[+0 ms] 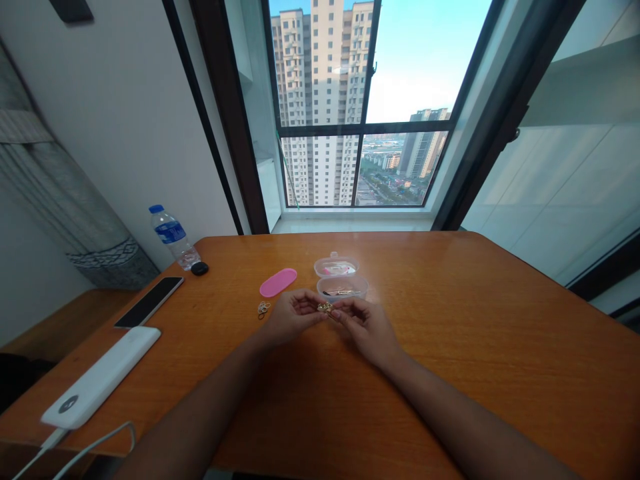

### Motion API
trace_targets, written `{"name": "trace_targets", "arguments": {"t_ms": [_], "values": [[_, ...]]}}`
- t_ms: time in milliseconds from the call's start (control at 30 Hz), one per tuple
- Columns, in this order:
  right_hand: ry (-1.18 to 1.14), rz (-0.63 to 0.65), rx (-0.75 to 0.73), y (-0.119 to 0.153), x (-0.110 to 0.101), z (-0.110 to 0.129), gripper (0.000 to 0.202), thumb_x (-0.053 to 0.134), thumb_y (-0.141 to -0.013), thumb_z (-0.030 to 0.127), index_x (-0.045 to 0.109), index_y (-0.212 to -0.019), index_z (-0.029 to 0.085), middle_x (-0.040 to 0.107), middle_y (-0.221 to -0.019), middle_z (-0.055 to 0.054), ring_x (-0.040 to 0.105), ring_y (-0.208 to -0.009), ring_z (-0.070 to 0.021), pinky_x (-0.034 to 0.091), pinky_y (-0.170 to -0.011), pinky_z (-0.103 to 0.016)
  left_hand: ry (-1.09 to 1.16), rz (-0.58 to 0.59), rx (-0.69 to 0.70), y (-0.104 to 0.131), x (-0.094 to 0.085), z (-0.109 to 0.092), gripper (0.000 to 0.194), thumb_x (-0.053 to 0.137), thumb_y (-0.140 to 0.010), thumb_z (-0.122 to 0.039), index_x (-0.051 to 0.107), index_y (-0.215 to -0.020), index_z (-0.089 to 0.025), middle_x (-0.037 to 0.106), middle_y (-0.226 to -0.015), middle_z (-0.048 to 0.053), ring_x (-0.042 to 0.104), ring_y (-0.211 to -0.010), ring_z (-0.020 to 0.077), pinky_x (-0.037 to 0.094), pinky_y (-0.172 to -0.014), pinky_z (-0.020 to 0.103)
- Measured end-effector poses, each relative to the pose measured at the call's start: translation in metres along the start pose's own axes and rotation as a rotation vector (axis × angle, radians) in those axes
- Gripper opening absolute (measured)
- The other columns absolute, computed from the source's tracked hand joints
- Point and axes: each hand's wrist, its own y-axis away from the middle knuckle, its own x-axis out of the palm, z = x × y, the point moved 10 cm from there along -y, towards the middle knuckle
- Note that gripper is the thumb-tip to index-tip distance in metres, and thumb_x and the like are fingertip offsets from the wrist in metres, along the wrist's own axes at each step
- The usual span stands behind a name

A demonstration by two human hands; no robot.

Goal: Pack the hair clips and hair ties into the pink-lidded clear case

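Note:
Between the fingertips of both my hands is a small, shiny gold-coloured ornament (325, 307); its exact kind is too small to make out. My left hand (290, 319) pinches it from the left, and my right hand (364, 327) pinches the other side. Just beyond my fingers stands an opened clear plastic box (365, 289), its lid tipped back, with thin small items inside. A pink oval piece (279, 283) lies flat to the left of the box. Beside my left hand rests a little heap of thin loops (263, 307), pale and dark.
Along the left side of the wooden table (480, 347) are a water bottle (173, 235), a small black object (199, 269), a dark-screened phone (150, 302) and a white power bank (103, 377). A white cable (107, 437) hangs near the front left edge. Windows stand behind.

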Motion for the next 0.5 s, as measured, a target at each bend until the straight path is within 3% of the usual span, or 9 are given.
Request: {"name": "trace_targets", "arguments": {"t_ms": [233, 400, 500], "values": [[0.354, 0.021, -0.114, 0.0, -0.002, 0.014, 0.02, 0.06, -0.09, 0.029, 0.073, -0.105, 0.026, 0.077, -0.1, -0.005, 0.072, -0.087, -0.0242, 0.056, -0.078, -0.038, 0.009, -0.055, 0.012, -0.002, -0.007, 0.005, 0.037, 0.088, -0.061, -0.024, 0.066, -0.088, -0.011, 0.075, -0.089, 0.007, 0.072, -0.083, 0.0164, 0.059, -0.08, 0.027], [0.359, -0.013, -0.072, 0.0, -0.007, 0.006, 0.012, 0.066, -0.085, 0.027, 0.073, -0.094, 0.022, 0.076, -0.087, -0.004, 0.071, -0.073, -0.0209, 0.055, -0.066, -0.031, 0.023, -0.077, 0.022, -0.002, -0.012, 0.001, 0.035, 0.089, -0.058, -0.022, 0.065, -0.081, -0.011, 0.074, -0.084, 0.006, 0.071, -0.077, 0.0155, 0.059, -0.078, 0.027], [0.344, -0.036, -0.082, 0.001, -0.008, 0.009, 0.011, 0.068, -0.084, 0.027, 0.074, -0.092, 0.021, 0.076, -0.086, -0.004, 0.07, -0.073, -0.0199, 0.054, -0.067, -0.031, 0.025, -0.072, 0.03, -0.001, -0.011, -0.002, 0.035, 0.09, -0.057, -0.022, 0.066, -0.08, -0.011, 0.074, -0.084, 0.006, 0.071, -0.077, 0.0159, 0.059, -0.077, 0.028]]}}
